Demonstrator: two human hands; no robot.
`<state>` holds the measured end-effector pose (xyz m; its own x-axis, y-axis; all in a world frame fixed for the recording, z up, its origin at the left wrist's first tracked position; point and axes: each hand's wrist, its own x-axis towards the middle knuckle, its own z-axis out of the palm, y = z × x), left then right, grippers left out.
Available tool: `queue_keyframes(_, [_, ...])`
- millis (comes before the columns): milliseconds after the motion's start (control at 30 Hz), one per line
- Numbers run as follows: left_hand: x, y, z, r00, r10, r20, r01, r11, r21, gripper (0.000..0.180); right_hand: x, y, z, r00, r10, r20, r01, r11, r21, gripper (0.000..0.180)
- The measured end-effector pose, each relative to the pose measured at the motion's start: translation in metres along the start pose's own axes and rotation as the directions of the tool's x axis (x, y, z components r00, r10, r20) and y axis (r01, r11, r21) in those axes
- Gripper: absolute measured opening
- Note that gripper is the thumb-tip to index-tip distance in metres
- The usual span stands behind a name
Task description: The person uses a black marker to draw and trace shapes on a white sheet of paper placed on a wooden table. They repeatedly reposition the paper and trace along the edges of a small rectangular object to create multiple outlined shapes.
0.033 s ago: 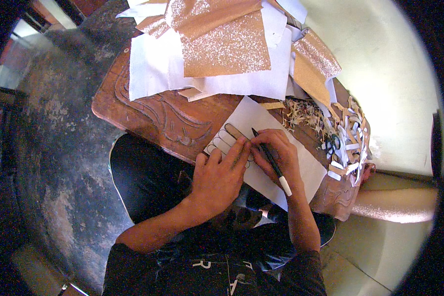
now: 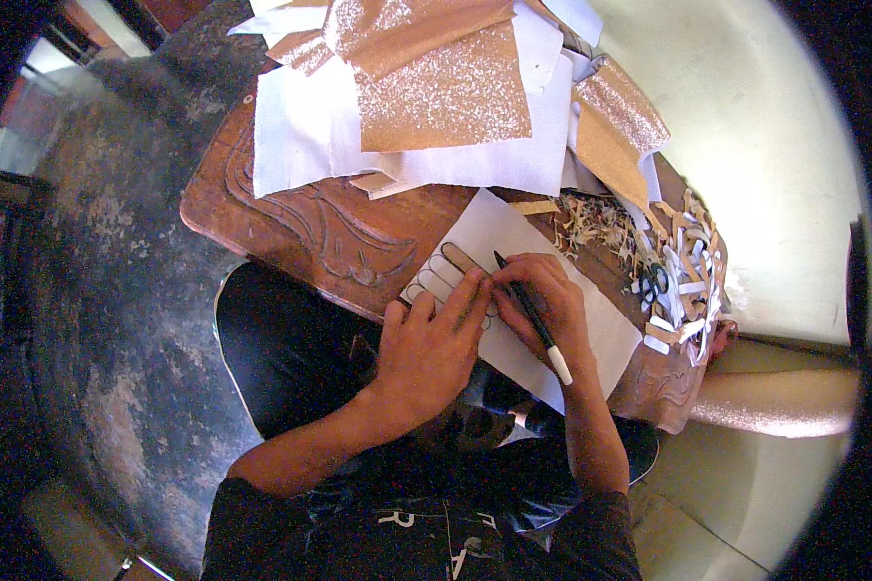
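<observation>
A white sheet [image 2: 583,334] lies slanted on the wooden tabletop, with several long round-ended outlines [image 2: 434,276] drawn along its left side. On it rests a tan, round-ended flat strip [image 2: 461,259]. My left hand [image 2: 431,353] is spread over the sheet, its fingertips pressing down at the strip's near part and hiding it. My right hand [image 2: 549,308] is closed around a black pen [image 2: 531,315] with a white end. The pen's dark end points up and away, and my right fingertips are close beside the left ones at the strip.
Glittery copper-coloured and white sheets [image 2: 446,97] are heaped at the far side of the carved wooden table [image 2: 291,228]. To the right lie pale shavings [image 2: 591,225], dark-handled scissors [image 2: 655,281] and many cut strips [image 2: 690,276]. A glittery roll [image 2: 780,402] is beyond the table's right edge.
</observation>
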<state>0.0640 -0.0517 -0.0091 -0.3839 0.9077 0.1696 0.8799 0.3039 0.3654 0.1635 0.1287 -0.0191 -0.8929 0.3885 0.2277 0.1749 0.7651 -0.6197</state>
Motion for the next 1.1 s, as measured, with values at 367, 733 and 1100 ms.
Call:
queue_keyframes(367, [0.001,0.0,0.001,0.999,-0.021,0.031,0.022,0.999,-0.027,0.054,0.0,-0.002,-0.001,1.0,-0.024,-0.009,0.024,0.999,0.023,0.026])
queue_keyframes(733, [0.002,0.0,-0.001,0.998,-0.028,0.062,0.031,0.999,-0.042,0.053,0.004,-0.011,-0.001,0.998,-0.046,-0.03,0.048,0.998,0.045,0.028])
queue_keyframes(1100, [0.003,0.0,-0.002,1.0,-0.014,0.022,0.014,1.0,-0.022,0.053,0.0,-0.01,0.001,0.999,-0.001,-0.04,0.002,1.0,0.028,0.025])
